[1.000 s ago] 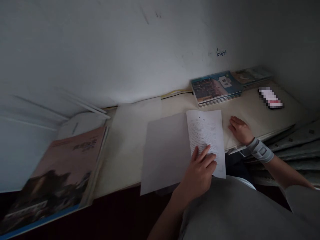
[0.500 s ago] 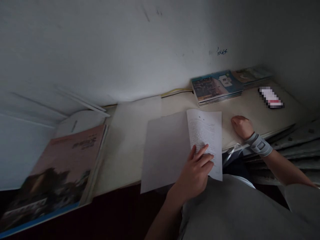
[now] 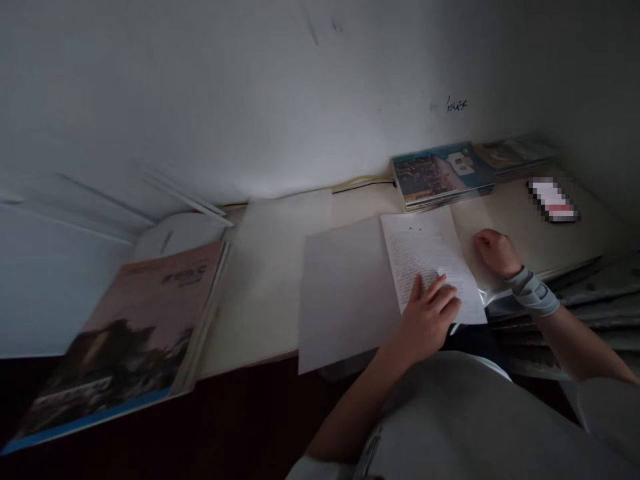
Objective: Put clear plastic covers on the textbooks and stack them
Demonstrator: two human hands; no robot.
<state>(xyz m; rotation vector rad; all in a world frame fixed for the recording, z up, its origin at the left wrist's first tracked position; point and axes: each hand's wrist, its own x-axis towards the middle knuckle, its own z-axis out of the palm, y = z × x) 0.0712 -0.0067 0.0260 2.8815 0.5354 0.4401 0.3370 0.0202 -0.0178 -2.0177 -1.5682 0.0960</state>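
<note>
My left hand lies with its fingers spread on the lower part of a printed sheet. Dense lines of text cover this white page, and its lower right corner reaches past the desk edge. To its left, adjoining it, is a blank grey-looking sheet; whether the two are joined I cannot tell. Right of the page, my right hand rests on the desk as a loose fist, with a grey band around the wrist. No object shows in that fist.
A stack of magazines or textbooks stands against the wall, beside another pile. A phone with a blurred screen lies at the far right of the desk. Large pink-covered books are at the left, overhanging the front edge.
The printed sheet was narrow and curled; now it is spread wider and flatter to the right. My left hand has moved right with it. My right hand keeps its place on the desk.
</note>
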